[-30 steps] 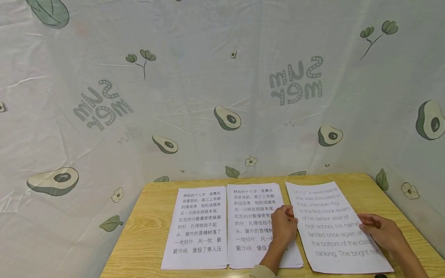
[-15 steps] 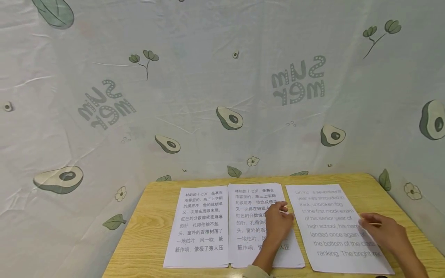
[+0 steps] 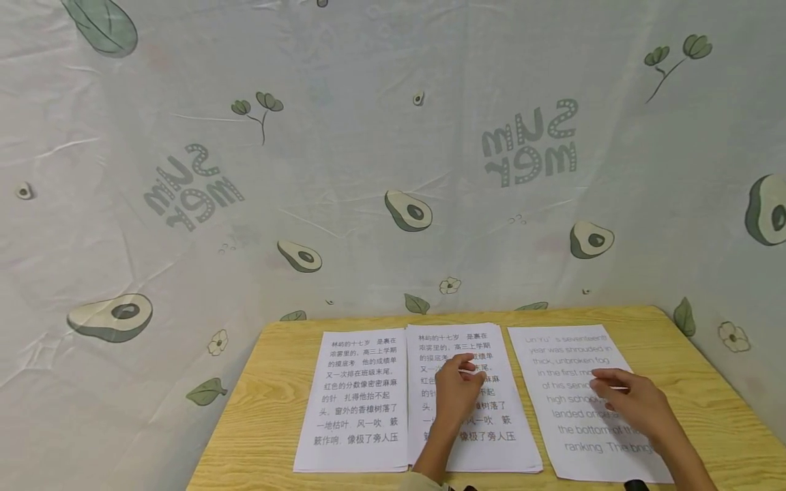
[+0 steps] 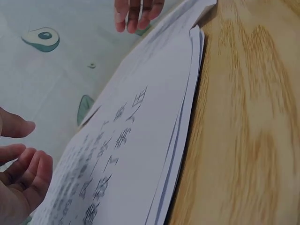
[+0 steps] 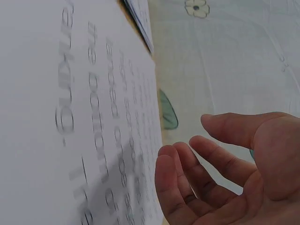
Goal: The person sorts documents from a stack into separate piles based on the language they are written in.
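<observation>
Three lots of printed paper lie side by side. A left stack (image 3: 356,458) and a middle stack (image 3: 512,455) carry Chinese text; the right sheet (image 3: 583,467) carries English text. My left hand (image 3: 457,390) is over the middle stack, its fingers loosely bent and nothing between them. In the left wrist view, a gap shows between thumb and fingers of the left hand (image 4: 21,180). Over the right sheet hovers my right hand (image 3: 635,402), covering some words. The right wrist view shows the right hand (image 5: 229,178) with thumb and fingers apart, holding nothing.
The papers lie on a wood-grain table (image 3: 245,389). Behind it hangs a pale cloth (image 3: 344,136) printed with avocados and leaves. A small dark object (image 3: 636,485) shows at the bottom edge. Layered page edges (image 4: 180,122) show near the table's front.
My left hand has moved left from the middle stack's right edge to over its text. The right hand has left the right sheet's edge and moved left over its print.
</observation>
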`<control>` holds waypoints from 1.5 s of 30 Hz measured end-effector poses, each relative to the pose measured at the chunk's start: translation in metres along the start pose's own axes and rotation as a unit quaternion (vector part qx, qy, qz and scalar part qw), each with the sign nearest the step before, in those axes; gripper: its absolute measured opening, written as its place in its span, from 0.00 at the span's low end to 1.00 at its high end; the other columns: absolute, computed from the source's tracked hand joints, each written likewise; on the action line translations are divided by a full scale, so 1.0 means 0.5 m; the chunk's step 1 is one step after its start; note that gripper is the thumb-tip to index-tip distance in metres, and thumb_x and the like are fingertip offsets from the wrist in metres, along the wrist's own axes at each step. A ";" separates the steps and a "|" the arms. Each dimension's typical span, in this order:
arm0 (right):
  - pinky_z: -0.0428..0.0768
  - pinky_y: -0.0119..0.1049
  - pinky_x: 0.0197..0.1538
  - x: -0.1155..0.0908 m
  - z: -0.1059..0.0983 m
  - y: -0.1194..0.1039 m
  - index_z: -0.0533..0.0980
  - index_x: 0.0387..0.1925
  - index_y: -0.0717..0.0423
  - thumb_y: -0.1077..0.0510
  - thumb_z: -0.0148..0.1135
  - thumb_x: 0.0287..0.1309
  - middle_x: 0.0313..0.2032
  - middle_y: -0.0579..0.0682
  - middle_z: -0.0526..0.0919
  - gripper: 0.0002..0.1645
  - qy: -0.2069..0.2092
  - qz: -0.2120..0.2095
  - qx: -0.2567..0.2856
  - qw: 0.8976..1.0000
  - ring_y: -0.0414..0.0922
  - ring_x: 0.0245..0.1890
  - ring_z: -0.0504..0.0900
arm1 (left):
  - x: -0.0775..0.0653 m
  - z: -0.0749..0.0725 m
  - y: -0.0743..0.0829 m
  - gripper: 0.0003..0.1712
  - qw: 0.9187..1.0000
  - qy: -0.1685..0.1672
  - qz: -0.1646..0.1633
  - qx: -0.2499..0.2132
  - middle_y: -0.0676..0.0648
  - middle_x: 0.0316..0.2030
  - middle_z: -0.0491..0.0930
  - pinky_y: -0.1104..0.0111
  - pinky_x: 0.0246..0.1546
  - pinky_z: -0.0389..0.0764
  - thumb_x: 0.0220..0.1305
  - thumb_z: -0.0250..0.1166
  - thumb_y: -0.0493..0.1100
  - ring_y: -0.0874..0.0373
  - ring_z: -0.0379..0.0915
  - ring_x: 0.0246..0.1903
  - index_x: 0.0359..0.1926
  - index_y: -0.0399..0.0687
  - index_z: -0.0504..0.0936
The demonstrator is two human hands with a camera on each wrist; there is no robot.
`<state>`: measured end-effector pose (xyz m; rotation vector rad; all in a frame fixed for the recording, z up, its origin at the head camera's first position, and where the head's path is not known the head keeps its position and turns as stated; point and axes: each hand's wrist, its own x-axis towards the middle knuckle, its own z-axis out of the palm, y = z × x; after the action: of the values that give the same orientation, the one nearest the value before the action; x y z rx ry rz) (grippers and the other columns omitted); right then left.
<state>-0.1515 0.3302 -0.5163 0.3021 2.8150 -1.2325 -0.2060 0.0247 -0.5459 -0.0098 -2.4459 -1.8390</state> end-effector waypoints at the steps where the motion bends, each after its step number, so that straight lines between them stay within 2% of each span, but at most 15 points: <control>1: 0.86 0.28 0.38 0.002 0.008 -0.005 0.74 0.68 0.73 0.46 0.60 0.79 0.55 0.68 0.86 0.35 -0.003 -0.001 0.005 1.000 0.32 0.38 0.83 | 0.001 -0.008 -0.002 0.22 1.000 0.001 0.001 0.002 0.52 0.38 0.85 0.76 0.36 0.80 0.60 0.78 0.35 0.69 0.77 0.33 0.57 0.39 0.88; 8: 0.87 0.29 0.40 0.012 0.061 -0.038 0.75 0.68 0.70 0.46 0.61 0.78 0.54 0.63 0.87 0.33 -0.021 -0.010 0.035 0.999 0.35 0.41 0.84 | 0.007 -0.064 -0.011 0.22 1.000 0.005 0.013 0.023 0.51 0.39 0.86 0.76 0.38 0.80 0.62 0.77 0.37 0.69 0.78 0.35 0.58 0.39 0.87; 18: 0.88 0.29 0.43 0.020 0.120 -0.090 0.76 0.68 0.69 0.51 0.64 0.76 0.55 0.64 0.87 0.31 -0.028 -0.013 0.082 0.996 0.39 0.45 0.86 | 0.013 -0.134 -0.035 0.23 0.999 0.023 0.018 0.038 0.48 0.41 0.87 0.76 0.39 0.81 0.64 0.76 0.38 0.66 0.79 0.37 0.59 0.38 0.87; 24: 0.87 0.29 0.41 0.027 0.149 -0.108 0.77 0.68 0.68 0.51 0.65 0.75 0.54 0.62 0.87 0.30 -0.027 -0.015 0.080 0.996 0.40 0.44 0.87 | 0.014 -0.169 -0.052 0.23 0.998 0.036 0.014 0.045 0.47 0.41 0.87 0.76 0.39 0.81 0.64 0.75 0.39 0.65 0.80 0.37 0.60 0.37 0.87; 30: 0.81 0.31 0.39 0.030 0.173 -0.119 0.77 0.69 0.68 0.51 0.65 0.74 0.53 0.60 0.89 0.31 -0.029 -0.026 0.056 0.998 0.43 0.42 0.88 | 0.016 -0.200 -0.067 0.23 0.996 0.047 0.001 0.071 0.49 0.41 0.86 0.75 0.38 0.80 0.64 0.75 0.39 0.64 0.79 0.37 0.59 0.39 0.87; 38: 0.83 0.32 0.40 0.028 0.191 -0.130 0.77 0.69 0.68 0.51 0.66 0.73 0.56 0.62 0.88 0.32 -0.036 -0.022 0.067 0.997 0.48 0.49 0.88 | 0.017 -0.221 -0.083 0.21 0.994 0.045 0.002 0.105 0.48 0.43 0.86 0.75 0.36 0.82 0.64 0.75 0.40 0.63 0.81 0.38 0.58 0.40 0.88; 45: 0.83 0.33 0.43 0.030 0.197 -0.130 0.78 0.67 0.67 0.51 0.66 0.73 0.55 0.62 0.88 0.31 -0.026 -0.034 0.039 0.998 0.56 0.52 0.89 | 0.020 -0.224 -0.089 0.22 0.989 0.036 -0.009 0.142 0.50 0.42 0.84 0.74 0.35 0.80 0.66 0.75 0.42 0.63 0.78 0.38 0.59 0.41 0.87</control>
<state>-0.1822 0.2175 -0.5381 0.1748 2.7587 -1.3468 -0.2116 -0.0954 -0.5569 0.0949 -2.6379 -1.4523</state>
